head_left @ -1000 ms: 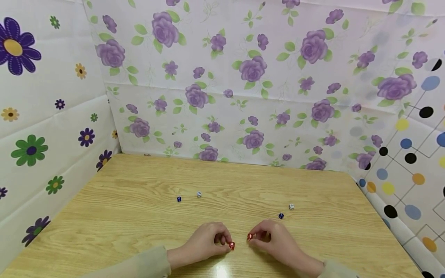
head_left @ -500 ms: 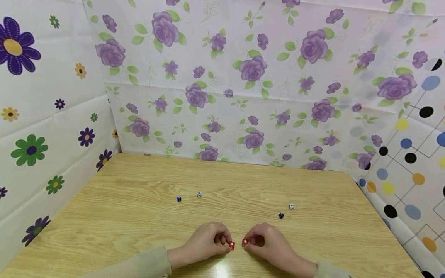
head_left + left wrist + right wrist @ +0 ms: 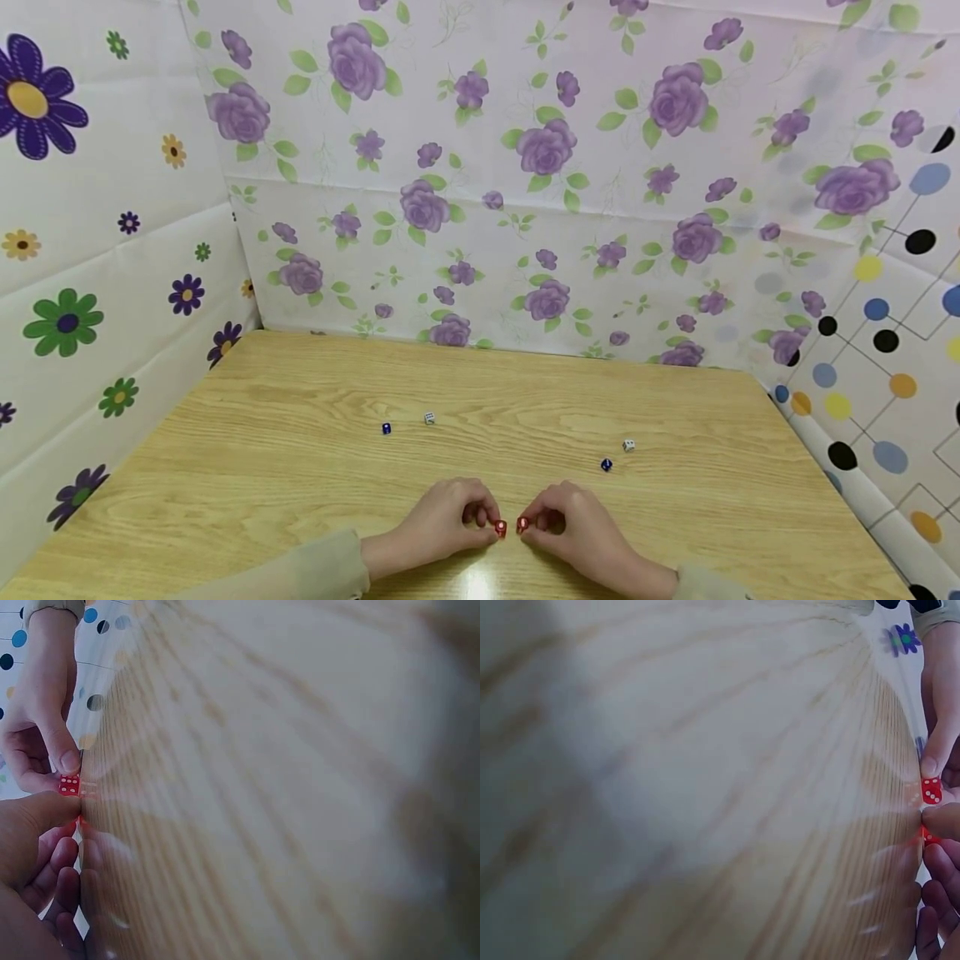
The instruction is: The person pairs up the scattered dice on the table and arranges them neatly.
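Just apart, left hand (image 3: 447, 521) pinching 1 red die (image 3: 500, 528) at its fingertips, right hand (image 3: 589, 531) pinching another die (image 3: 522, 524), table (image 3: 487, 383) contact unclear.

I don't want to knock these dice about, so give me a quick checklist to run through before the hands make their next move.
1. Left hand pinching a red die: ok.
2. Right hand pinching the other red die: ok.
3. Red dice touching each other: not ok, a gap shows between them.
4. Blue dice and white dice apart from both hands: ok.
5. Pinches firm enough: cannot tell, pressure doesn't show.
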`<state>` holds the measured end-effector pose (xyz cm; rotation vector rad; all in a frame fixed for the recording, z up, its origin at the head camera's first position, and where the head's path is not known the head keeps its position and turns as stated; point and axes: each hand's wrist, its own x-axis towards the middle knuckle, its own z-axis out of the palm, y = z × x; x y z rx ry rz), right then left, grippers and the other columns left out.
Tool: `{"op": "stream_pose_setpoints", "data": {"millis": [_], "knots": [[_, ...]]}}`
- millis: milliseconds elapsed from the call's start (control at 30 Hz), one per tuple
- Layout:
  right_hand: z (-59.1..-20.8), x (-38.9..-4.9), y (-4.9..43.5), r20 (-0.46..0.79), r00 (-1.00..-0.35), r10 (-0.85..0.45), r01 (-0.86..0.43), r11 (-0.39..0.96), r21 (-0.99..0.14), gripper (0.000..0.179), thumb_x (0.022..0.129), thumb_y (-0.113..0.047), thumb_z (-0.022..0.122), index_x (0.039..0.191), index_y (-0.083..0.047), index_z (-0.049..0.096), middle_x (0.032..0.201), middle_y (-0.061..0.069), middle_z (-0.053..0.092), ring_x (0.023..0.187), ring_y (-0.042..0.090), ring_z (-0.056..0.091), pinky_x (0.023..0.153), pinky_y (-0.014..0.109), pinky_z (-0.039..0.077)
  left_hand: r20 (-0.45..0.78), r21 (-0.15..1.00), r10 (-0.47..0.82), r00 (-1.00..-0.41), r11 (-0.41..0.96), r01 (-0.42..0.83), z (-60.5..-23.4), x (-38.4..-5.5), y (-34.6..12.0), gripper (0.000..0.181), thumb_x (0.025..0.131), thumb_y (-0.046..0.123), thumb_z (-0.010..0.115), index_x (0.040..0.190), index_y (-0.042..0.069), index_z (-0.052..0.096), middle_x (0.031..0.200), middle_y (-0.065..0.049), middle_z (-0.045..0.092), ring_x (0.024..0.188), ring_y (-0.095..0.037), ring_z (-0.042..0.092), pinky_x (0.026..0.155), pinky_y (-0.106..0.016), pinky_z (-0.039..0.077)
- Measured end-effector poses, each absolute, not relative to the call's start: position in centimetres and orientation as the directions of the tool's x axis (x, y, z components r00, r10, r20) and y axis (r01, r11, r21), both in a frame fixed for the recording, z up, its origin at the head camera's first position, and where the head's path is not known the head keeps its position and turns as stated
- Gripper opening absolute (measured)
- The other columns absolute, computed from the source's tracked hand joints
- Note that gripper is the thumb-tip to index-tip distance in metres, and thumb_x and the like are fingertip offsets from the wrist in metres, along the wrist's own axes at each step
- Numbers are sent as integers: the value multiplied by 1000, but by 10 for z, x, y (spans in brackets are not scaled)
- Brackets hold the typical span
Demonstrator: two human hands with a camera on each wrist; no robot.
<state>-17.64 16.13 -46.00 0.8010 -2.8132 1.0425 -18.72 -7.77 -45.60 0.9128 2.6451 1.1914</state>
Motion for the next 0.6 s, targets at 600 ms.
{"op": "stream_pose_setpoints", "data": {"millis": [600], "knots": [[-460,-175,156,209,-870,-447,-473,635,-612,7,83,-33,80,86,-33,74,75,-21,60,72,-1,48,63,16,40,128,709,561,-818,525,471,-456,-190,-77,10,83,19,79,86,21,70,78,9,63,69,3,52,64,-14,42]]}}
